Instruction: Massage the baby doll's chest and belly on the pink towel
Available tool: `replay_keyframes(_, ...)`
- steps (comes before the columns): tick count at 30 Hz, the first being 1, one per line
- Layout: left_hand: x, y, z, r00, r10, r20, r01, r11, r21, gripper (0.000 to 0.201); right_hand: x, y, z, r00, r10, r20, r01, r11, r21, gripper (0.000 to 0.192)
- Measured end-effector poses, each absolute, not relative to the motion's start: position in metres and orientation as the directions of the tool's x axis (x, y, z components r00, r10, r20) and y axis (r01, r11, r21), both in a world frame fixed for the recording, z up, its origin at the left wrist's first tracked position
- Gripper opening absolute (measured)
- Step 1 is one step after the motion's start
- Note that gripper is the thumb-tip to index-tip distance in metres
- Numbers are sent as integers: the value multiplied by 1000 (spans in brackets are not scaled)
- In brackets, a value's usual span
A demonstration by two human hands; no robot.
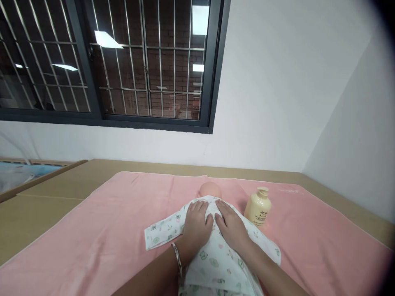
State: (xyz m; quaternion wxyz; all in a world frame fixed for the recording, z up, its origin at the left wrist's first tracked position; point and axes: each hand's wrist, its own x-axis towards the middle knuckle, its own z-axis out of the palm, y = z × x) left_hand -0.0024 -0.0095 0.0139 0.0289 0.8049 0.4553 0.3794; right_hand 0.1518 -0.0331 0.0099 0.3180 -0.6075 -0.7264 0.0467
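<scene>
Atop pink cloth [108,230], lower centre: resting left hand [196,224] and right hand [232,226] with open grip on a clothed doll [216,263]; seemingly smoothing or patting, next calling for light, even contact; beside pump bottle [258,207], right of centre.

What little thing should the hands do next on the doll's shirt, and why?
Maybe the left hand and right hand should slide gently outward, smoothing the printed white shirt: both rest on it just below the doll's head, and its sleeves spread to either side.
</scene>
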Motion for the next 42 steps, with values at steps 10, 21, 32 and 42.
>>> replay_keyframes(10,-2,-9,11,294,750,593,709,-587,391,38,152,-34,9,-51,911,409,846,257,-467,51)
replay_keyframes(21,-1,-6,9,295,701,649,718,-611,334,33,152,-34,11,-55,913,404,852,254,-458,52)
replay_keyframes(32,1,-18,15,344,610,714,796,-593,123,18,163,-32,20,-197,913,358,861,336,-382,53)
replay_keyframes(42,1,-17,19,274,727,630,805,-531,263,14,138,-59,31,-79,930,358,929,199,-311,46)
